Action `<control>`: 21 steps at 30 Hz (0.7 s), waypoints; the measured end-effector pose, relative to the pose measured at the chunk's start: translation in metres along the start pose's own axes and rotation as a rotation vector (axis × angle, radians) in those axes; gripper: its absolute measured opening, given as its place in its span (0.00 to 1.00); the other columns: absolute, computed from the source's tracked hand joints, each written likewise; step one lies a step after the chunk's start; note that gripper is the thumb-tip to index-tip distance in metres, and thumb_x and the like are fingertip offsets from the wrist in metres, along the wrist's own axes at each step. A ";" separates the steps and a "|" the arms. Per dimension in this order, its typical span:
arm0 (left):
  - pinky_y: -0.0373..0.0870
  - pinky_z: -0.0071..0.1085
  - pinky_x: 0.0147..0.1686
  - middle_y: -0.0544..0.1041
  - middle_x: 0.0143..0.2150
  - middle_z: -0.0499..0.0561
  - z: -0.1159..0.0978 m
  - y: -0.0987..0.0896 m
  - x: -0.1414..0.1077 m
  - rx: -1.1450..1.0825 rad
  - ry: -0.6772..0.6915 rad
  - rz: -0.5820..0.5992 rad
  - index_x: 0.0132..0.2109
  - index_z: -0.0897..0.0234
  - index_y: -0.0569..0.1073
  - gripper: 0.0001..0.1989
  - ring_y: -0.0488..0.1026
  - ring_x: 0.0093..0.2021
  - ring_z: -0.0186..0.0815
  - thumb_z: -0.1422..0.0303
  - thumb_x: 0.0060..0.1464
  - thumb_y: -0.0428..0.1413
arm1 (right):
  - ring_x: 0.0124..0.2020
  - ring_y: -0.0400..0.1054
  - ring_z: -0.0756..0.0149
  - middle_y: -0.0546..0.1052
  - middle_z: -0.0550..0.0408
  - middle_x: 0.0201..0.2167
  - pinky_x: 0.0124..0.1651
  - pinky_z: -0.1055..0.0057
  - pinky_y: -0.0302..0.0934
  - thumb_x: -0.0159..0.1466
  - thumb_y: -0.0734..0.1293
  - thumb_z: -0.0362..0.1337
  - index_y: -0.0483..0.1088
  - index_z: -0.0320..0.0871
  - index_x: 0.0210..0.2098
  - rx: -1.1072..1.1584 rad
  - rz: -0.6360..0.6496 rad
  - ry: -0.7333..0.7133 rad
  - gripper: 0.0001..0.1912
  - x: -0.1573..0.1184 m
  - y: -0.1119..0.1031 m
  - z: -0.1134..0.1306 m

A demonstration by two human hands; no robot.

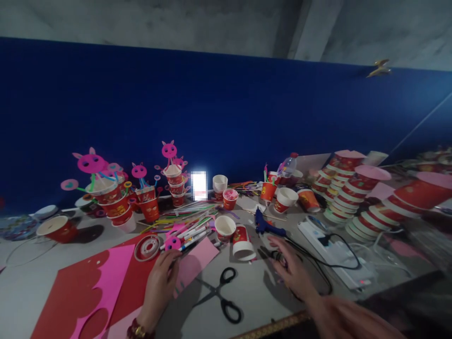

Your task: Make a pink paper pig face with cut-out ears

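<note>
My left hand [161, 282] is over the pink and red paper at the lower left, its fingers curled together. Just beyond its fingertips is a pink face cutout [173, 243]; what the fingers hold, if anything, is hidden. A pale pink card [199, 261] lies beside it. My right hand [291, 270] reaches in with fingers apart, near a dark cord and below the blue glue gun [266, 226]. Black-handled scissors [216, 291] lie partly opened between the hands. An upright paper cup [225, 229] and a tipped one [243, 245] stand and lie beyond them.
Red cup stacks with pink animal faces [91, 162] stand at the back left. Taller cup stacks [344, 193] fill the right, behind a white power strip [332, 254]. Markers [194, 238], a tape roll [147, 247] and red paper [74, 292] lie on the table. A blurred forearm [353, 318] is at lower right.
</note>
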State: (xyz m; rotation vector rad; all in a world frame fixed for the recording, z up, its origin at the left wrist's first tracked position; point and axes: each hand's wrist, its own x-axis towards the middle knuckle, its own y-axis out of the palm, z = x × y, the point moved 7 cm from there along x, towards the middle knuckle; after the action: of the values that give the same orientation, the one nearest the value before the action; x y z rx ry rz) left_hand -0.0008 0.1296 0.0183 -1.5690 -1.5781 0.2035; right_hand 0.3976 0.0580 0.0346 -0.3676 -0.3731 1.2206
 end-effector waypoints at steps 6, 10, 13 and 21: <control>0.76 0.38 0.46 0.78 0.48 0.56 0.003 0.004 0.000 0.005 0.026 0.021 0.46 0.60 0.77 0.12 0.77 0.49 0.44 0.65 0.62 0.50 | 0.63 0.64 0.44 0.67 0.48 0.64 0.61 0.47 0.63 0.65 0.66 0.43 0.62 0.52 0.65 -0.474 0.094 -0.503 0.30 0.010 0.049 0.034; 0.76 0.39 0.46 0.78 0.48 0.56 0.009 0.002 -0.002 0.004 0.024 0.000 0.47 0.59 0.77 0.12 0.77 0.49 0.45 0.64 0.63 0.51 | 0.55 0.72 0.47 0.75 0.48 0.57 0.56 0.54 0.69 0.68 0.61 0.34 0.67 0.52 0.62 -0.533 0.038 -0.541 0.24 0.011 0.063 0.037; 0.76 0.40 0.47 0.78 0.48 0.56 0.011 0.001 -0.002 0.008 0.018 -0.025 0.47 0.59 0.77 0.12 0.77 0.49 0.45 0.63 0.63 0.51 | 0.50 0.75 0.50 0.79 0.48 0.52 0.51 0.56 0.71 0.68 0.59 0.32 0.71 0.53 0.58 -0.497 -0.069 -0.539 0.22 0.017 0.041 0.036; 0.76 0.39 0.47 0.78 0.49 0.56 0.004 0.007 -0.002 -0.025 0.061 0.032 0.46 0.58 0.77 0.12 0.77 0.49 0.45 0.64 0.63 0.50 | 0.45 0.75 0.46 0.80 0.38 0.45 0.43 0.59 0.67 0.70 0.54 0.40 0.69 0.39 0.59 -0.776 -0.599 -0.101 0.23 0.120 -0.146 0.071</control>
State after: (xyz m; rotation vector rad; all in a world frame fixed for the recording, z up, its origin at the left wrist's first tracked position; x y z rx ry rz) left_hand 0.0015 0.1307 0.0107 -1.6053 -1.5146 0.1526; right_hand 0.5224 0.1332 0.1743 -0.7903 -0.9725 0.4664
